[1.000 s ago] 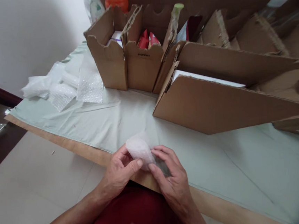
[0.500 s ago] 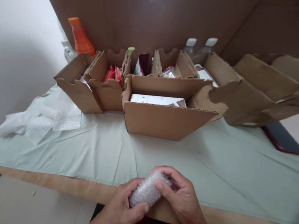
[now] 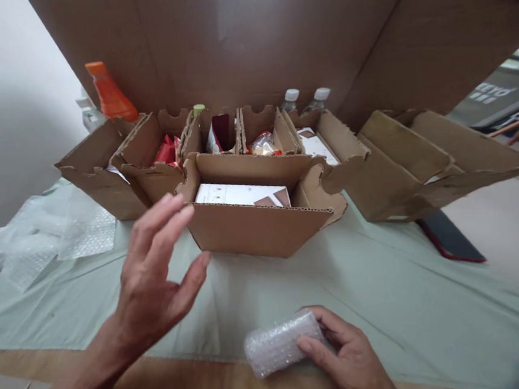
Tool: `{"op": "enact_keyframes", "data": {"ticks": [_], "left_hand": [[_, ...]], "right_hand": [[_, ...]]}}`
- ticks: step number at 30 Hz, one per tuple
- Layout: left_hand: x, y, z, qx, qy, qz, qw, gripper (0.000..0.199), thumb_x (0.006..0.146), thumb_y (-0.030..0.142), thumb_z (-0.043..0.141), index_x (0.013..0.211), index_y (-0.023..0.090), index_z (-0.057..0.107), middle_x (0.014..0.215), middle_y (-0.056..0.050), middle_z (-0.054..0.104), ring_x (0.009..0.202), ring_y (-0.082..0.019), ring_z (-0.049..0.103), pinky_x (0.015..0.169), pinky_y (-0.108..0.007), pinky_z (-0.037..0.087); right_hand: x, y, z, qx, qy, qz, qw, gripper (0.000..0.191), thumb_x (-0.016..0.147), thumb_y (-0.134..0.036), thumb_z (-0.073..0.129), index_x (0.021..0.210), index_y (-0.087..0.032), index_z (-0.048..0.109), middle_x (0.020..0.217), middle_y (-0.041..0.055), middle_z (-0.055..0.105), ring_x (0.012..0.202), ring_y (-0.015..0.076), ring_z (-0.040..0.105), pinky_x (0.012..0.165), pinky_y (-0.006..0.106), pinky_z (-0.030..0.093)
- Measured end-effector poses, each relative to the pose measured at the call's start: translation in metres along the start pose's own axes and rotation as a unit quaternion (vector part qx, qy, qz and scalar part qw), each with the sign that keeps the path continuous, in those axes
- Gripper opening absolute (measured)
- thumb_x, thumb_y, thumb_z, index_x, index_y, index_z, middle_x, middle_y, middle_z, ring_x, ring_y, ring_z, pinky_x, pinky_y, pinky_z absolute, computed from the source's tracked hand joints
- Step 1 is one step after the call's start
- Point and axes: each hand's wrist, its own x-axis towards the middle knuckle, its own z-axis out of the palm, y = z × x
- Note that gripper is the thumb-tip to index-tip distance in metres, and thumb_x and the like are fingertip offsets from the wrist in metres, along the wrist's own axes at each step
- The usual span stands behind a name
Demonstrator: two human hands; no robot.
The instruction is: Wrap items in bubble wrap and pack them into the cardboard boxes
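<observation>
A roll of bubble wrap (image 3: 277,345) lies in my right hand (image 3: 348,350), its thumb and fingers closed round the roll's right end near the table's front edge. Raised at centre left, my left hand (image 3: 157,276) holds nothing, and its fingers are apart. Its fingertips are nearest the left end of the front cardboard box (image 3: 262,227). In that box sits a white carton (image 3: 236,194) with brown shapes printed on it. Whether anything is inside the bubble wrap cannot be seen.
Behind, a row of cardboard bins holds red packets (image 3: 167,151), a wrapped snack (image 3: 264,145) and a white box (image 3: 314,144). Loose bubble wrap (image 3: 85,231) lies at left. An orange bottle (image 3: 112,95) and white-capped bottles stand behind. More cardboard boxes (image 3: 394,170) are at right.
My left hand has let go of the bubble-wrap roll and moved up and left, its fingers opening. My right hand keeps the roll. The view has shifted to the right.
</observation>
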Motion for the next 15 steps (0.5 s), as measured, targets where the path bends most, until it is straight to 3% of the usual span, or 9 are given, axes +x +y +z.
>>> {"op": "enact_keyframes", "data": {"ticks": [2,4,8,12,14,15], "left_hand": [[0.023,-0.01,0.007,0.04,0.018,0.037,0.998,0.057,0.089,0.019,0.069,0.144,0.024,0.054,0.144,-0.013,0.062,0.144,-0.037,0.049,0.121,-0.058,0.038],[0.034,-0.018,0.017,0.051,0.011,0.045,0.998,0.041,0.09,0.019,0.066,0.131,0.022,0.061,0.126,-0.011,0.071,0.139,-0.037,0.055,0.117,-0.058,0.04],[0.031,-0.027,0.03,0.035,0.017,0.037,0.999,0.024,0.092,0.016,0.063,0.114,0.021,0.066,0.104,-0.008,0.075,0.133,-0.034,0.059,0.111,-0.053,0.046],[0.027,-0.031,0.032,0.014,0.024,0.031,0.999,0.018,0.092,0.017,0.063,0.109,0.021,0.068,0.103,-0.007,0.076,0.135,-0.033,0.057,0.112,-0.051,0.044],[0.029,-0.032,0.031,0.009,0.021,0.024,0.999,0.015,0.092,0.018,0.062,0.106,0.021,0.069,0.101,-0.008,0.076,0.134,-0.034,0.057,0.111,-0.052,0.044],[0.03,-0.032,0.03,0.01,0.017,0.023,1.0,0.015,0.092,0.019,0.062,0.105,0.021,0.069,0.101,-0.008,0.076,0.133,-0.034,0.058,0.11,-0.053,0.044]], "right_hand": [[-0.001,-0.015,-0.025,-0.01,0.026,-0.005,1.0,0.028,0.081,-0.051,0.076,0.089,-0.024,0.075,0.074,0.0025,0.072,0.064,0.0204,0.068,0.057,0.027,0.056],[0.001,-0.038,-0.052,0.0,0.092,-0.023,0.996,0.031,0.076,-0.053,0.081,0.091,-0.026,0.077,0.076,0.0041,0.074,0.062,0.023,0.068,0.053,0.031,0.056],[0.035,-0.097,-0.091,0.008,0.234,-0.115,0.965,0.031,0.08,-0.059,0.076,0.095,-0.032,0.076,0.082,0.009,0.074,0.068,0.0274,0.068,0.051,0.037,0.051],[0.098,-0.144,-0.094,-0.115,0.229,-0.147,0.955,0.028,0.085,-0.057,0.067,0.096,-0.031,0.068,0.091,0.0096,0.073,0.08,0.026,0.066,0.066,0.039,0.053],[0.12,-0.158,-0.089,-0.249,0.246,-0.148,0.925,0.029,0.086,-0.052,0.065,0.103,-0.03,0.067,0.099,0.0108,0.073,0.087,0.0281,0.066,0.079,0.043,0.053],[0.127,-0.164,-0.085,-0.335,0.261,-0.136,0.895,0.03,0.087,-0.049,0.065,0.108,-0.028,0.067,0.1,0.0121,0.073,0.091,0.0304,0.066,0.083,0.046,0.051]]}}
